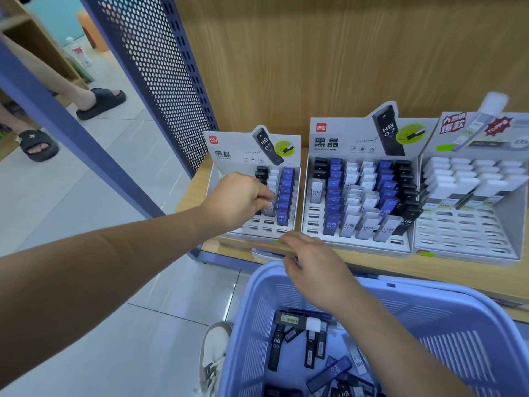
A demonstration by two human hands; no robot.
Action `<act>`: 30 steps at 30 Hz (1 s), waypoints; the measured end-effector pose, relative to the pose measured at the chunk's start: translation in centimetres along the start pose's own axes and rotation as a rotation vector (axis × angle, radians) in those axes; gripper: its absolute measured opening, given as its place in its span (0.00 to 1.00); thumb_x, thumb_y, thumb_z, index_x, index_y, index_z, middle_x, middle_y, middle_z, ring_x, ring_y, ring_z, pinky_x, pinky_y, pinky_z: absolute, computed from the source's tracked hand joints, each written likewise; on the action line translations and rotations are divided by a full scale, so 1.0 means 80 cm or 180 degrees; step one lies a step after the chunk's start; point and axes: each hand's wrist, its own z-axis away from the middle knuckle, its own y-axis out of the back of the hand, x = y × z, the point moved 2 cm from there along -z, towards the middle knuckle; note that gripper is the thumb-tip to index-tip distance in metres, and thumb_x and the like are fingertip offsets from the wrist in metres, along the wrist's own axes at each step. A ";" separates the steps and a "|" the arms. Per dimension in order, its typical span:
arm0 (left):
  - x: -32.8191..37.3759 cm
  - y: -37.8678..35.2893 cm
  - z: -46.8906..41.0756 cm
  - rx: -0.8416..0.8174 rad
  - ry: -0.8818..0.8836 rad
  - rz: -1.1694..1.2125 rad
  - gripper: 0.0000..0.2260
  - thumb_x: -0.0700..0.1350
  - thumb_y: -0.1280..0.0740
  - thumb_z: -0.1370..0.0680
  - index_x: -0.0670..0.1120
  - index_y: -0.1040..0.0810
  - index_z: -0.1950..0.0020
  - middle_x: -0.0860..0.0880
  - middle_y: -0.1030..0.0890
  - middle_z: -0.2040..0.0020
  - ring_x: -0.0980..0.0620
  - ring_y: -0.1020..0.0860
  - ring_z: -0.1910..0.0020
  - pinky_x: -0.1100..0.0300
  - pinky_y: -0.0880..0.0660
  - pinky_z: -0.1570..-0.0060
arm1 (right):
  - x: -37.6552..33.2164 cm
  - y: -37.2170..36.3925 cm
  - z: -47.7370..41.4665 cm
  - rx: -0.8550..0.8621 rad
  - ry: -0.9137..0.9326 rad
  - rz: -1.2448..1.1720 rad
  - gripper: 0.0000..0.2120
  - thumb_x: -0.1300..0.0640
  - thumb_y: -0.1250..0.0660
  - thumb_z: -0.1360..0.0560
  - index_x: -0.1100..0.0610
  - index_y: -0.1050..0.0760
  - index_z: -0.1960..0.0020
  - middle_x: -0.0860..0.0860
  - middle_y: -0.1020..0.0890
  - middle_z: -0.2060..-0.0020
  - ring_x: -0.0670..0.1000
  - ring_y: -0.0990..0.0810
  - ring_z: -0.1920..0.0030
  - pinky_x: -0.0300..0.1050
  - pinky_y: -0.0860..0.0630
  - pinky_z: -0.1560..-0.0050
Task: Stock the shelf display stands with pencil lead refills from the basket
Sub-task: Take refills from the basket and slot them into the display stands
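So there are 3 stepped grey cardboard display stands side by side on the light wooden shelf (372, 266). The small stand on the left (252, 156) has 3 columns I can see: black, white and blue flat plastic cases. The wider middle stand (323, 224) has 6 columns: black, blue, white, white, blue, black, with empty slots in the front rows. The right stand (463, 236) has 4 columns of white-capped cases at the back, and its front half is bare slots.

The left hand (243, 199) is in the small stand with its fingers curled, pinching a pale grey refill case (269, 210) in the white column. The right hand (309, 262) hangs over the far rim of the lavender slatted plastic basket (429, 310), fingers loosely bent and blurry. I can't tell if it's holding anything.

The basket holds loose black, blue and pale refill cases (277, 348) lying every which way, too jumbled to count. A blue perforated metal panel (160, 81) stands left of the shelf.
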 end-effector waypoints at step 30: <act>0.155 -0.213 0.141 -0.1862 0.0442 0.0189 0.09 0.47 0.37 0.24 0.44 0.20 0.53 0.44 0.18 0.55 0.43 0.21 0.54 0.51 0.22 0.54 | 0.187 -0.036 0.172 -0.0675 -0.1942 -0.0705 0.22 0.56 0.31 0.23 0.58 0.30 0.31 0.60 0.21 0.42 0.61 0.20 0.46 0.51 0.24 0.47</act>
